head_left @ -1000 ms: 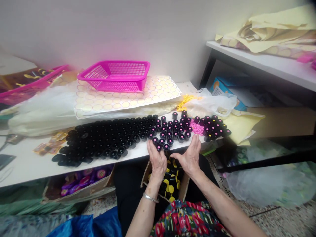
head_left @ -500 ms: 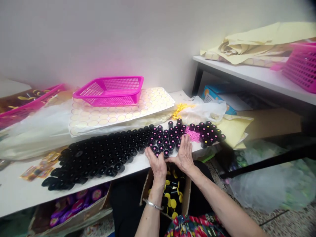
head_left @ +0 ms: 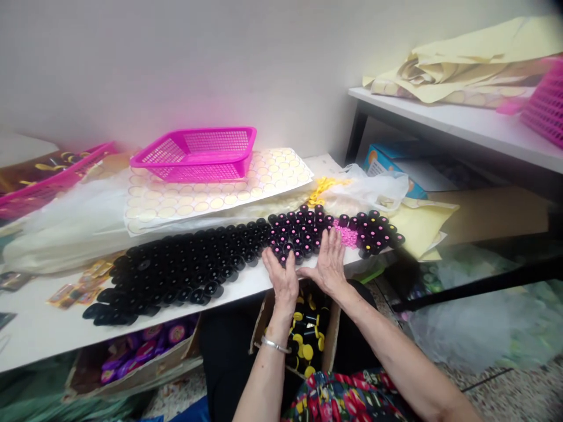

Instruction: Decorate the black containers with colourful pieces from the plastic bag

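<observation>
My left hand (head_left: 282,280) and my right hand (head_left: 329,261) lie side by side at the table's front edge, fingers stretched out flat against a cluster of small black caps with pink dots (head_left: 299,234). Both hands press the caps together and hold nothing. A long mass of plain black caps (head_left: 185,266) stretches to the left. A small heap of pink dots (head_left: 347,234) sits just beyond my right fingertips, with more pink-dotted caps (head_left: 378,233) to its right.
A pink mesh basket (head_left: 197,152) rests on sheets of round stickers (head_left: 211,190) at the back. Below the table, a cardboard box of black and yellow caps (head_left: 308,334) sits between my arms. Yellow paper (head_left: 422,225) and a plastic bag (head_left: 373,187) lie at right; a shelf (head_left: 461,123) stands beyond.
My right hand has slid forward and left, pushing the loose pink-dotted caps into a tighter group against the left hand. The camera view shifted slightly.
</observation>
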### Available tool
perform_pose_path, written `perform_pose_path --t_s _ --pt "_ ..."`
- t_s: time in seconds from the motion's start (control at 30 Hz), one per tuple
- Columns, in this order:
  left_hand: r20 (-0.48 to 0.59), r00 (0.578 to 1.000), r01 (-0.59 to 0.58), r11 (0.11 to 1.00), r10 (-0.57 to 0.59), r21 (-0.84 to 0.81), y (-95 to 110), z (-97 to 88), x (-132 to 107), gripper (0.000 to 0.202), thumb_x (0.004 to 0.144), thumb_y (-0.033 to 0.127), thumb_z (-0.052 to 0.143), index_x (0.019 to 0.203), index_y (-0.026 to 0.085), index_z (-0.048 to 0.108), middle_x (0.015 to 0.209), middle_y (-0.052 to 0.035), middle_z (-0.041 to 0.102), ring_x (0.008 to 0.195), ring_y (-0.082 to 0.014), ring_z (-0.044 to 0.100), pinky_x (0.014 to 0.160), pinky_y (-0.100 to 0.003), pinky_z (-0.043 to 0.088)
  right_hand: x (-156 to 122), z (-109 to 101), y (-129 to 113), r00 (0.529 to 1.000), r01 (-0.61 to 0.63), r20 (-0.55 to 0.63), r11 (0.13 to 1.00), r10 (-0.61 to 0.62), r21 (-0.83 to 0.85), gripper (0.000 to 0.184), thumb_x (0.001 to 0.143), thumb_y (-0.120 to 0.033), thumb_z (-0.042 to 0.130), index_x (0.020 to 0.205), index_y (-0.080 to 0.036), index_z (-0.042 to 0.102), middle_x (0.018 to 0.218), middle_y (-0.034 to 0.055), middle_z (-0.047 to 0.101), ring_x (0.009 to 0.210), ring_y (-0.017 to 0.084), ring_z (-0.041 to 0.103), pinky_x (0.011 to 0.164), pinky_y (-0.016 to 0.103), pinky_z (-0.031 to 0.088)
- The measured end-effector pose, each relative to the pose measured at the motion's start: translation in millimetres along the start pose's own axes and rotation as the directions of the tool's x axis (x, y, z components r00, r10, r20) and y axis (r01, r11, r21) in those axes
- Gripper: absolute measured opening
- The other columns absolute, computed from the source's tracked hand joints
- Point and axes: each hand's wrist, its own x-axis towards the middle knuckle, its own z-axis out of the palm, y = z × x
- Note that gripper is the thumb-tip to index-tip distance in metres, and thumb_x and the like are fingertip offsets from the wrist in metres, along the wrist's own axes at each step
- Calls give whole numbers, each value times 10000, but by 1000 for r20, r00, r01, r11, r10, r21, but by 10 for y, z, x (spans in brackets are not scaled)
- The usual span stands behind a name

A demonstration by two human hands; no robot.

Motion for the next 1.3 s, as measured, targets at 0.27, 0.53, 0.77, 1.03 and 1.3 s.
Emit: perform_pose_path --t_s 0.27,0.53,0.77,1.03,1.3 --pt "-55 983 -144 930 173 338 -558 -895 -558 293 794 353 519 1010 168 589 1046 -118 600 1033 -247 537 938 -393 407 -1117 -277 413 897 -442 185 826 402 349 681 725 -400 613 1278 -105 346 1232 227 490 1171 315 477 916 493 426" --pt "362 818 4 633 -448 774 -781 -1040 -533 208 800 337 461 824 203 618 821 -79 670 824 -211 623 644 -256 402 -1251 54 358 514 -858 678 307 526 413 190 558 -283 621 664 -164 517 543 -2 526 551 178 544 474 289 449" --pt "366 859 -90 598 -359 797 -710 -953 -521 275 834 323 386 737 212 618 775 -88 677 782 -220 632 633 -274 379 -1376 -102 411 622 -773 638 228 454 591 108 473 -209 492 575 -180 468 521 -19 480 504 149 479 439 260 405" --pt "317 866 -56 553 -388 831 -730 -909 -325 328 834 341 352 823 223 657 845 -111 694 839 -258 644 643 -291 400 -1223 -58 405 667 -723 608 178 431 667 140 446 -215 471 583 -188 476 537 -24 477 518 141 450 437 246 373" --pt "292 863 -23 546 -412 837 -741 -995 -60 328 807 316 379 908 198 669 944 -143 686 944 -281 630 707 -301 427 -966 96 342 531 -833 568 262 629 488 145 461 -154 518 574 -184 432 564 -31 465 586 126 467 488 222 376"
